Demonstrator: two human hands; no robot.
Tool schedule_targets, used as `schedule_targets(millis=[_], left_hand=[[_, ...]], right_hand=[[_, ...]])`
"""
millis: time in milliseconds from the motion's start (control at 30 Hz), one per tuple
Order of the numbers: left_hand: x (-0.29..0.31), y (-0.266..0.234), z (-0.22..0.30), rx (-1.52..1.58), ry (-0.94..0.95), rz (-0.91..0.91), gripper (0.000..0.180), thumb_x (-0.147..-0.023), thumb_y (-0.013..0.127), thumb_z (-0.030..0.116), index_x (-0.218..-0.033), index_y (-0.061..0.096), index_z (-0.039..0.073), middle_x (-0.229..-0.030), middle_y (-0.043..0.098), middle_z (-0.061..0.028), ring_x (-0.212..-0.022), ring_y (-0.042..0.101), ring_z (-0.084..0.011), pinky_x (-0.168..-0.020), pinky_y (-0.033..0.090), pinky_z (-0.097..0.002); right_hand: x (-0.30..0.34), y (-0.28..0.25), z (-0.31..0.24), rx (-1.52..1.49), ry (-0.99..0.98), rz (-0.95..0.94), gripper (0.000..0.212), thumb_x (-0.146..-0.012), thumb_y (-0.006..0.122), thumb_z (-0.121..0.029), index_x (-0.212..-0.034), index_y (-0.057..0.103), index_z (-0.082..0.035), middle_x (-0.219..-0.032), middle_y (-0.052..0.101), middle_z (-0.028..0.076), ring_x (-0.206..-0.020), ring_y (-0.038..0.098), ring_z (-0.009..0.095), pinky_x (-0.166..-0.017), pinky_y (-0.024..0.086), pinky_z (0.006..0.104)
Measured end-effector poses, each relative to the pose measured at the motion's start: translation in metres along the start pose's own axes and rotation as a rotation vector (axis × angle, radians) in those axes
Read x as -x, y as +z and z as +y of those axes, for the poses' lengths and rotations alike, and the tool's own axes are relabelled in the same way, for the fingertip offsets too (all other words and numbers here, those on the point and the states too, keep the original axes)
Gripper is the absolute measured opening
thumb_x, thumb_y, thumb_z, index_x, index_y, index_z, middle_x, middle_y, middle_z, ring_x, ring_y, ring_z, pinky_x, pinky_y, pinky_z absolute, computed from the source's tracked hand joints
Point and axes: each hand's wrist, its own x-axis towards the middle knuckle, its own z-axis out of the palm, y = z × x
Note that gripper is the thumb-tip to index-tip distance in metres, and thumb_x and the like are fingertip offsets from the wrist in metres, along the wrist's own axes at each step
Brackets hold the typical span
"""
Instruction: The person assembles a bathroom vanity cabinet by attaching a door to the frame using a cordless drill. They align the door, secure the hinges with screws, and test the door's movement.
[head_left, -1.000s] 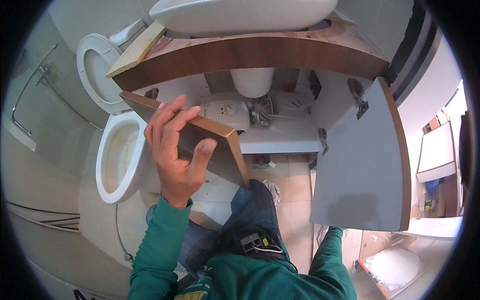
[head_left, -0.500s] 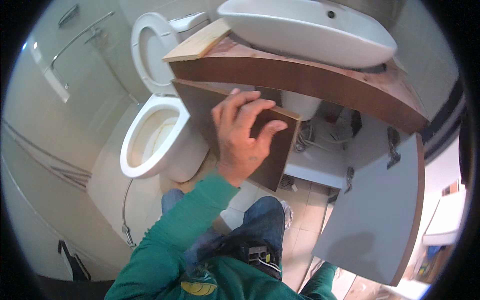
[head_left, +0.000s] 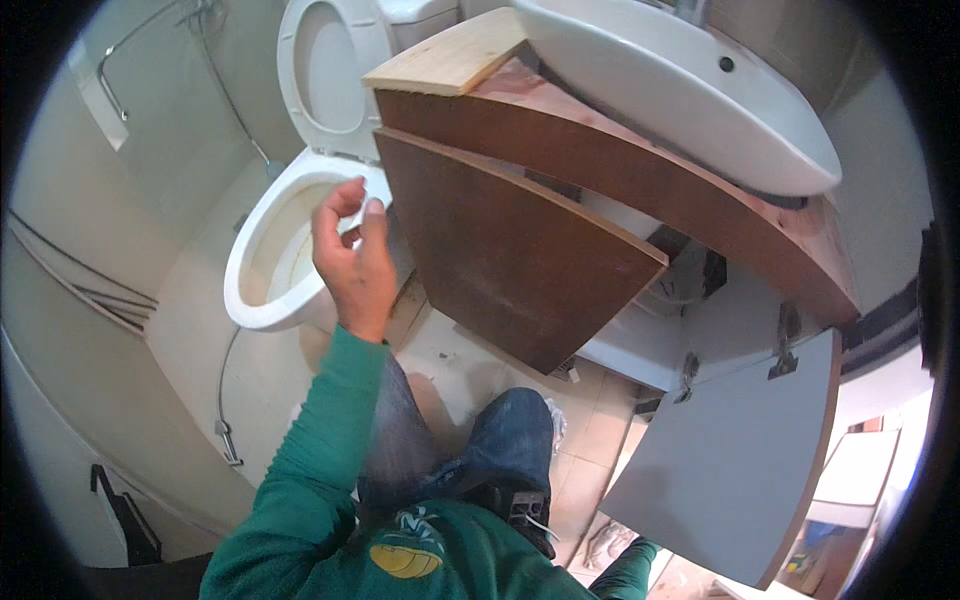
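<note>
My left hand hovers in front of the toilet bowl, its fingers loosely curled with a gap to the thumb and nothing seen in them. To its right is the brown left door of a vanity cabinet, standing slightly ajar and apart from the hand. The right cabinet door is swung wide, its pale inner face and two metal hinges showing. Only the green sleeve of my right arm shows at the lower edge; the hand itself is hidden by that door.
A white basin sits on the curved countertop, with a bare wood board at its left end. The toilet stands at left with its lid raised. Pipes and hoses show inside the cabinet.
My left hand has moved left, off the left cabinet door toward the toilet. That door now sits nearer to closed. The view has shifted somewhat.
</note>
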Motion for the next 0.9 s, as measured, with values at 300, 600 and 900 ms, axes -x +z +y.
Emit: schedule_targets(millis=[300, 600, 900], left_hand=[[-0.079, -0.059, -0.083, -0.424, 0.008, -0.127, 0.031, -0.098, 0.067, 0.027, -0.118, 0.07, 0.005, -0.12, 0.065, -0.0132, -0.113, 0.057, -0.0287, -0.091, 0.05, -0.0394], [-0.055, -0.069, -0.234, -0.853, 0.153, -0.476, 0.08, -0.096, 0.065, 0.057, -0.138, 0.054, -0.01, -0.139, 0.052, -0.0384, -0.133, 0.046, -0.0518, -0.113, 0.034, -0.0591], [-0.07, -0.068, -0.209, -0.667, 0.174, -0.359, 0.062, -0.097, 0.069, 0.042, -0.134, 0.058, -0.005, -0.142, 0.051, -0.0324, -0.135, 0.045, -0.0465, -0.115, 0.032, -0.0557]], right_hand=[[0.082, -0.05, -0.131, -0.154, -0.119, -0.004, 0.073, -0.103, 0.053, -0.054, -0.149, 0.046, 0.003, -0.152, 0.051, 0.02, -0.139, 0.046, 0.035, -0.119, 0.035, 0.0518], [0.29, -0.044, -0.346, -0.722, -0.187, -0.735, 0.089, -0.102, 0.043, -0.069, -0.153, 0.04, 0.004, -0.148, 0.052, 0.023, -0.139, 0.046, 0.039, -0.121, 0.031, 0.0564], [0.416, 0.036, -0.3, 0.512, -0.422, -1.161, 0.09, -0.107, 0.026, -0.066, -0.126, 0.066, 0.012, -0.133, 0.066, 0.027, -0.129, 0.062, 0.036, -0.118, 0.039, 0.0442]])
